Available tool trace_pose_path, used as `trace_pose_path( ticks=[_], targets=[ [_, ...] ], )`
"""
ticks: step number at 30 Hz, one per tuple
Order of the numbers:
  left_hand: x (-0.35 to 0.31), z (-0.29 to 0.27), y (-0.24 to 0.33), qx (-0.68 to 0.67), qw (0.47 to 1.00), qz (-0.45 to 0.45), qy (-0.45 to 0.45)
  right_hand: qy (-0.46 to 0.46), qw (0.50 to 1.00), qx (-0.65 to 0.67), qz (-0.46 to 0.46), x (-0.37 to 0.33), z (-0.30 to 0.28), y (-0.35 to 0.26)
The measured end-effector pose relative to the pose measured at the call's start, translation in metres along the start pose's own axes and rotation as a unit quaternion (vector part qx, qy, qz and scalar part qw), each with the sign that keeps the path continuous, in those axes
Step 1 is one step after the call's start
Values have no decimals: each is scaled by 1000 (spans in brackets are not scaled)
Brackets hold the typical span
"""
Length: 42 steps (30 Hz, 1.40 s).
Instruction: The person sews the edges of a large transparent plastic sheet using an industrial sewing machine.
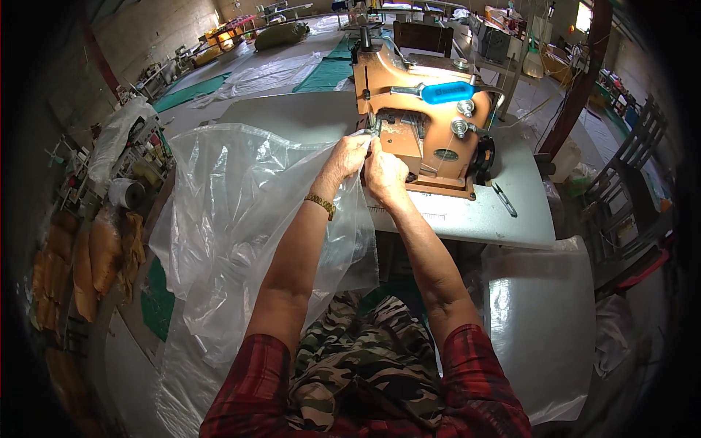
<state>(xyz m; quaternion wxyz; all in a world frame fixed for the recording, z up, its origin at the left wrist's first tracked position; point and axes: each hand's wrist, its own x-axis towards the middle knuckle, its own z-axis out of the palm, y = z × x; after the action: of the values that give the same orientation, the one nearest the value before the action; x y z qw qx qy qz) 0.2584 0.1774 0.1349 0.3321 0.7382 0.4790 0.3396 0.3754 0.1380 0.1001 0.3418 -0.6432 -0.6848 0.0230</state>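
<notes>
A tan sewing machine (431, 120) stands on a pale worktable (511, 228) in front of me. Close to its needle area, my left hand (346, 158) pinches the gathered edge of a clear plastic sheet (234, 201). Right beside it, my right hand (386, 174) is closed on the same edge, the two hands almost touching. From there the sheet spreads left over the table and hangs down past my left arm. The fingertips partly cover the needle and presser foot, so I cannot tell whether the edge lies under the foot.
Thread snips (504, 199) lie on the table right of the machine. Another plastic sheet (540, 314) hangs at the lower right, near a dark wooden chair (628, 175). Tools and a white roll (125, 193) crowd the left side. A rusty post (580, 80) rises behind the table.
</notes>
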Motion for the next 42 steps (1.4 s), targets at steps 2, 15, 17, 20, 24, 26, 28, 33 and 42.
trace_pose_path(
  ticks=[2, 15, 17, 20, 24, 26, 28, 33, 42],
  targets=[
    [0, 3, -2, 4, 1000, 13, 6, 12, 1000, 18, 2, 0, 3, 0],
    [0, 12, -20, 18, 990, 132, 41, 21, 996, 84, -23, -1, 16, 13],
    [-3, 16, -21, -7, 991, 127, 41, 15, 996, 80, -31, -2, 15, 16],
    [-3, 18, -27, -55, 988, 140, 37, 20, 996, 68, -53, -1, 13, 18],
    [-1, 27, -41, -135, 976, 157, 62, -9, 996, 26, -80, 1, 9, 17],
    [-2, 32, -42, -155, 975, 139, 77, -18, 996, 4, -89, 2, 5, 18],
    [-7, 38, -41, -173, 973, 129, 87, -27, 994, -32, -101, 2, -3, 19],
    [-11, 47, -40, -70, 941, 240, 228, -48, 980, -111, -158, 5, -25, 7],
    [-15, 65, -41, -151, 947, 157, 237, -35, 983, -113, -140, 1, -13, 19]
  ],
)
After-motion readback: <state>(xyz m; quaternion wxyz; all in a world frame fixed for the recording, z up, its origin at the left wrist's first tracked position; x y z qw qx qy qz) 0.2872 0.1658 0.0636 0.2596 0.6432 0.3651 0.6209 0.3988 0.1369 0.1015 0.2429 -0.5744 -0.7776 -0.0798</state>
